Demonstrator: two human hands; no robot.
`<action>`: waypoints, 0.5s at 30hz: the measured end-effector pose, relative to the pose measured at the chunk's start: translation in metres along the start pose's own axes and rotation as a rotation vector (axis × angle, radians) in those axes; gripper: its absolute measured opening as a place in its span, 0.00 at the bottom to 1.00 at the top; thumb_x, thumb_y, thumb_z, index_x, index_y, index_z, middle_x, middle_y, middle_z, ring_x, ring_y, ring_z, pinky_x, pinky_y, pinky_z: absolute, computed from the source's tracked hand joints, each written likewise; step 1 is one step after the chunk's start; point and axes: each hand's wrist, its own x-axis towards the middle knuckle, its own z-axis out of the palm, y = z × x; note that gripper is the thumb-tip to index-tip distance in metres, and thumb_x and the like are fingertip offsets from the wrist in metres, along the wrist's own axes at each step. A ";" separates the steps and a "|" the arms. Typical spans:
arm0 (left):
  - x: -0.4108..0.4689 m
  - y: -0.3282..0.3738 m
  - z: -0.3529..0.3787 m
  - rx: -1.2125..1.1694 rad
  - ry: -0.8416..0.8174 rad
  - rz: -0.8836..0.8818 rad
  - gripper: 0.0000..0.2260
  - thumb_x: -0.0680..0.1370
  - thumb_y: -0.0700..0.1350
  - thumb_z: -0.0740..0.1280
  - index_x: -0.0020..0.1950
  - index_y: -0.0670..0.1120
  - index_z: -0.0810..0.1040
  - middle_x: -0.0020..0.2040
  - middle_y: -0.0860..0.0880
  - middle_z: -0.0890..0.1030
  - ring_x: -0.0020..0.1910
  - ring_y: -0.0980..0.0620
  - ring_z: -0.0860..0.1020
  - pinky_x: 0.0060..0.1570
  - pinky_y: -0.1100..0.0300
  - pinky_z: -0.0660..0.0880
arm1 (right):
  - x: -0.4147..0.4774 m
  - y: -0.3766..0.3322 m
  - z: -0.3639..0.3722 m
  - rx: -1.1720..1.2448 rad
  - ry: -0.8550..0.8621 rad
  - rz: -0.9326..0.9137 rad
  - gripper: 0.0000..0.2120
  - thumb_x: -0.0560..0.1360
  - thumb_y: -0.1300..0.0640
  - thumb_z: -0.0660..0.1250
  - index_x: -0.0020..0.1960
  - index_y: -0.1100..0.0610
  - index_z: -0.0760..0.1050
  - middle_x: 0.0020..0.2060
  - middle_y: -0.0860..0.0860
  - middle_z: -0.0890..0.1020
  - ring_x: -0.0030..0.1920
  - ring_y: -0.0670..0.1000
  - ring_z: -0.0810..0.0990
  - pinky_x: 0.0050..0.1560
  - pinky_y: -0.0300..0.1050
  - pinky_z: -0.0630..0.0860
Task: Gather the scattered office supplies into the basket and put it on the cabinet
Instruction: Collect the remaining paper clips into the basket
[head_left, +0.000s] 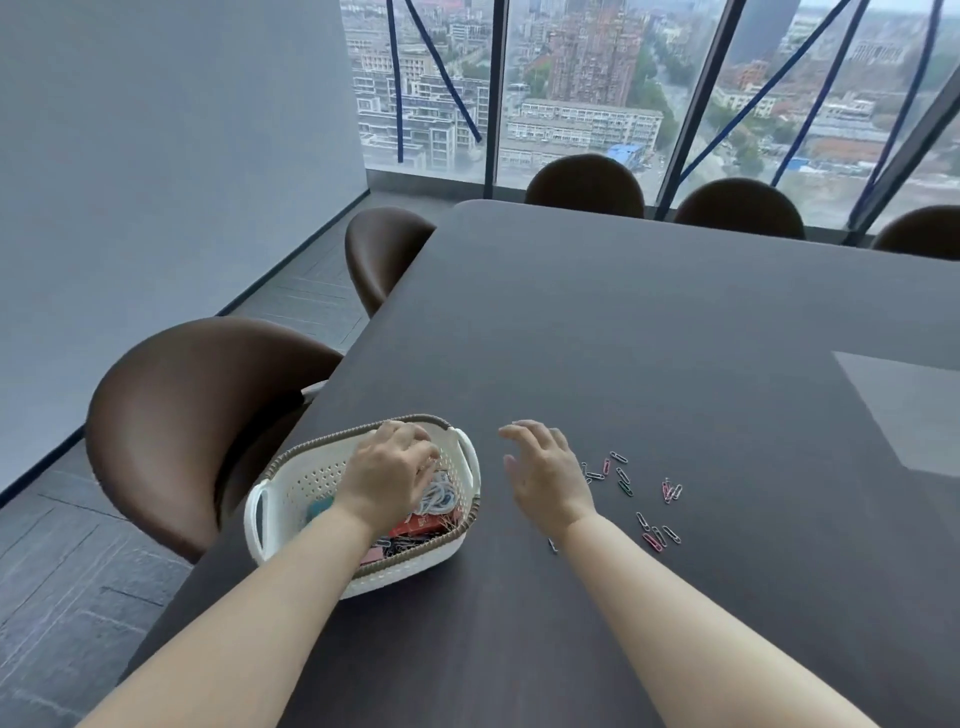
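Note:
A white perforated basket (291, 493) with a brown woven rim stands near the table's left edge. Inside it lie a coil of white cord (439, 496), a red box (423, 527), a teal item (319, 508) and dark clips. My left hand (389, 473) is lowered into the basket with its fingers curled; what they hold is hidden. To the right of the basket my right hand (545, 475) hovers just above the table, fingers spread and empty. Several coloured paper clips (644, 499) lie scattered on the table right of that hand.
The dark table (649, 338) stretches far ahead and right, with a pale reflection patch (909, 410) at its right. Brown chairs (197, 421) stand along the left edge and the far edge. Behind them is a floor-to-ceiling window.

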 end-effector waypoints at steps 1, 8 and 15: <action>0.007 0.012 0.005 -0.025 0.020 0.028 0.09 0.65 0.40 0.76 0.43 0.46 0.82 0.46 0.48 0.81 0.47 0.46 0.78 0.45 0.52 0.78 | -0.005 0.014 -0.008 -0.021 0.006 0.052 0.17 0.76 0.58 0.61 0.65 0.55 0.70 0.65 0.51 0.72 0.64 0.56 0.67 0.65 0.49 0.65; 0.042 0.111 0.066 -0.200 -0.051 0.240 0.13 0.71 0.47 0.58 0.51 0.48 0.76 0.58 0.49 0.72 0.54 0.50 0.70 0.55 0.58 0.68 | -0.058 0.126 -0.048 -0.121 -0.075 0.418 0.21 0.77 0.56 0.60 0.70 0.53 0.63 0.70 0.49 0.66 0.69 0.53 0.62 0.66 0.48 0.63; 0.029 0.143 0.140 0.014 -0.705 -0.111 0.31 0.79 0.58 0.53 0.76 0.45 0.45 0.76 0.46 0.42 0.75 0.47 0.41 0.73 0.52 0.46 | -0.099 0.196 -0.049 -0.168 -0.328 0.605 0.26 0.78 0.50 0.59 0.74 0.53 0.57 0.73 0.48 0.60 0.71 0.51 0.59 0.66 0.47 0.65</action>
